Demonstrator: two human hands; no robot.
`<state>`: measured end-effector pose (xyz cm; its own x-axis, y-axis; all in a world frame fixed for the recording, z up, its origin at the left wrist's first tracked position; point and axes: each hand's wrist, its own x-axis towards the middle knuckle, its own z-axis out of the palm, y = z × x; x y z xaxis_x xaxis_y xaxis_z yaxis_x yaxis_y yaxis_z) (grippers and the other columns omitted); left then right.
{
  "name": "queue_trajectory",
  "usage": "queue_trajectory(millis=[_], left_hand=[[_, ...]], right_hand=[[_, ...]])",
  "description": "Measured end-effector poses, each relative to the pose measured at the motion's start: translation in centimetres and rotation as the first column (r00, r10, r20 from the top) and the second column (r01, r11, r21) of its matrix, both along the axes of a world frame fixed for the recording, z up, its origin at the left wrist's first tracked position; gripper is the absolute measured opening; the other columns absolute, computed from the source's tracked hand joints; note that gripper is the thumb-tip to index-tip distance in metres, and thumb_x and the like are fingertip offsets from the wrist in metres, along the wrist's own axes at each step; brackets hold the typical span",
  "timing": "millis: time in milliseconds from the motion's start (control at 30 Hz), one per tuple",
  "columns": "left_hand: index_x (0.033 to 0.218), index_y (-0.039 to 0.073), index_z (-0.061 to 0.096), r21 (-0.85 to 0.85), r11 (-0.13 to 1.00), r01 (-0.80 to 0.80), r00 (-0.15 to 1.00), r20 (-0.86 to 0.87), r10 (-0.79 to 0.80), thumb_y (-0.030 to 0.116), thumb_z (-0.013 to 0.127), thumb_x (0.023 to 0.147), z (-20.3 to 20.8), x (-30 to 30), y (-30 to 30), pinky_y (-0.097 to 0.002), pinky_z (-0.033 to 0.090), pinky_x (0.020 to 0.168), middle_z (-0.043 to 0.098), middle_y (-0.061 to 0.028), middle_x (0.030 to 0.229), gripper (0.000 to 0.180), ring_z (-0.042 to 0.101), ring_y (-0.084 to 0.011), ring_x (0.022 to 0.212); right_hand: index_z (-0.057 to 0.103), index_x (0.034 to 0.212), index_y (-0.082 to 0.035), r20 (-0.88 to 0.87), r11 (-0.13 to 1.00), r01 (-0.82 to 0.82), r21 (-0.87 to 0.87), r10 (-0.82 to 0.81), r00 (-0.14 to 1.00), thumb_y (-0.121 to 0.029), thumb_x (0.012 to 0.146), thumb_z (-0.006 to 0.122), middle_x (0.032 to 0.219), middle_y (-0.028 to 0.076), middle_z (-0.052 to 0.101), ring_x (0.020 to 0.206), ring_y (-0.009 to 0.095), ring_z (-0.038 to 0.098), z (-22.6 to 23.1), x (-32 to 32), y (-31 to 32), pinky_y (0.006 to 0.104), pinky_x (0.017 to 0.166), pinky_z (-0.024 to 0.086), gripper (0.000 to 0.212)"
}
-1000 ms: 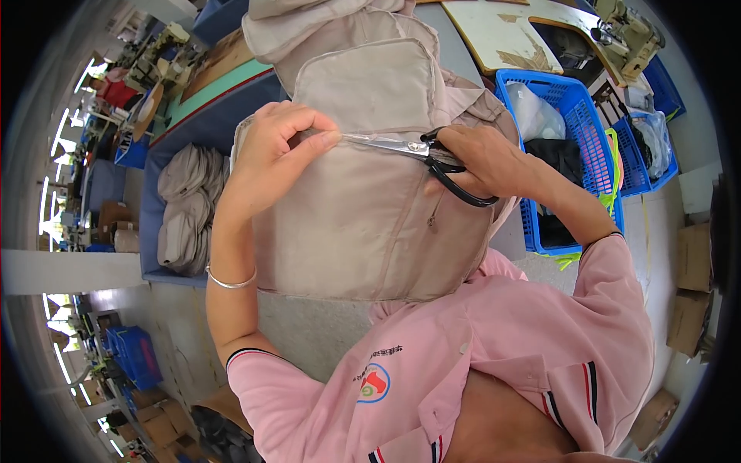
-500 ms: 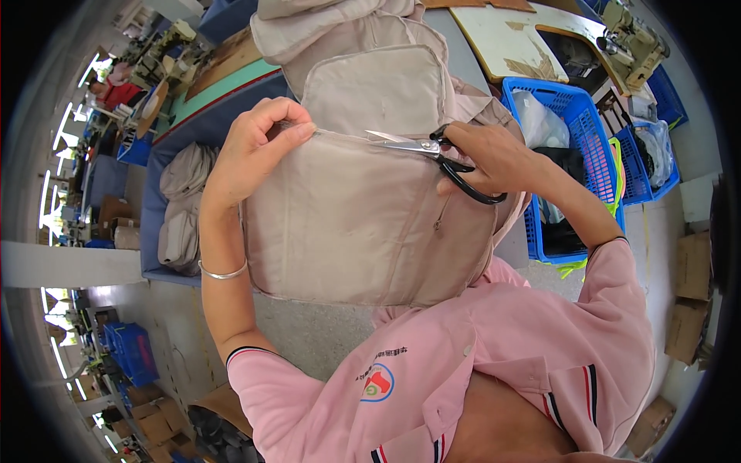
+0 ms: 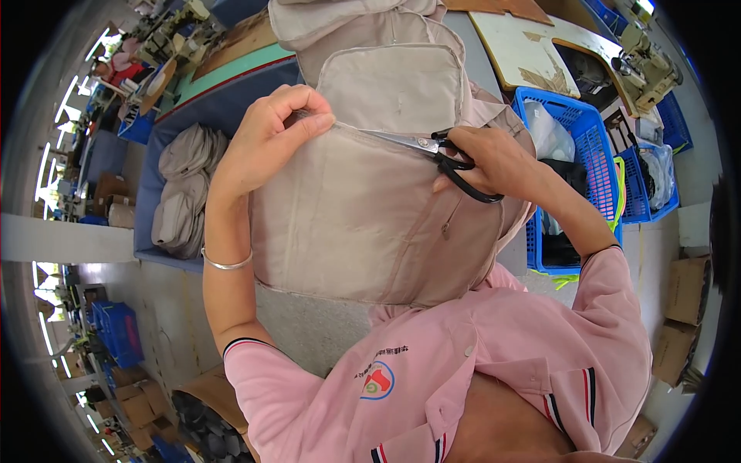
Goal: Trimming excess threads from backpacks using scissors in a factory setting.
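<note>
A beige fabric bag (image 3: pixel 347 216) lies spread in front of me, with a rounded panel (image 3: pixel 394 89) of the same cloth beyond its top seam. My left hand (image 3: pixel 282 135) pinches that seam near its left end between thumb and fingers. In my right hand (image 3: pixel 486 158) is a pair of black-handled scissors (image 3: pixel 421 144), fingers through the loops. The blades look closed together, lie along the seam and point at my left fingertips. Whether a thread is between them is too small to tell. A small zipper pull (image 3: pixel 445 228) hangs on the bag's right part.
Left of the bag, a blue fabric-sided bin (image 3: pixel 147 208) holds more beige bags (image 3: pixel 185 193). On the right stands a blue plastic crate (image 3: pixel 590 127) with plastic-wrapped contents. Behind it are a worn white tabletop (image 3: pixel 502 46) and a sewing machine (image 3: pixel 648 62). Farther left, another person (image 3: pixel 123 69) sits.
The scissor blades have closed and slid left along the seam, closer to my left fingers. My left hand keeps its pinch. The whole view has shifted slightly.
</note>
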<state>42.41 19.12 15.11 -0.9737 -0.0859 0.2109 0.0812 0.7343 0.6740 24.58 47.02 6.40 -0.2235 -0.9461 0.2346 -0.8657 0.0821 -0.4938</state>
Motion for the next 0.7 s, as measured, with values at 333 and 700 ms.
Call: queue_trajectory(millis=[333,700], left_hand=[[0.106,0.002,0.071,0.205,0.977,-0.066,0.998,0.005,0.066,0.018,0.065,0.098,-0.2,-0.2,-2.0,-0.0214,0.045,0.080,0.066,0.0049,0.091,0.019,0.055,-0.0051,0.088],[0.101,0.003,0.072,0.568,0.816,-0.101,0.993,0.005,0.120,0.015,0.071,0.093,-2.5,1.0,-3.0,-0.0201,0.044,0.081,0.065,0.0044,0.093,0.014,0.056,-0.0043,0.088]], right_hand=[[0.054,0.085,0.001,0.039,1.000,-0.015,0.019,0.014,0.999,-0.052,0.082,0.079,0.075,0.020,0.059,0.072,0.041,0.060,-0.7,-0.4,-1.2,0.0444,0.065,0.045,0.059],[0.053,0.089,0.000,0.041,0.998,-0.022,0.063,0.020,0.999,-0.056,0.083,0.076,0.078,0.019,0.058,0.074,0.039,0.059,1.0,-0.2,-1.7,0.0443,0.066,0.044,0.062]])
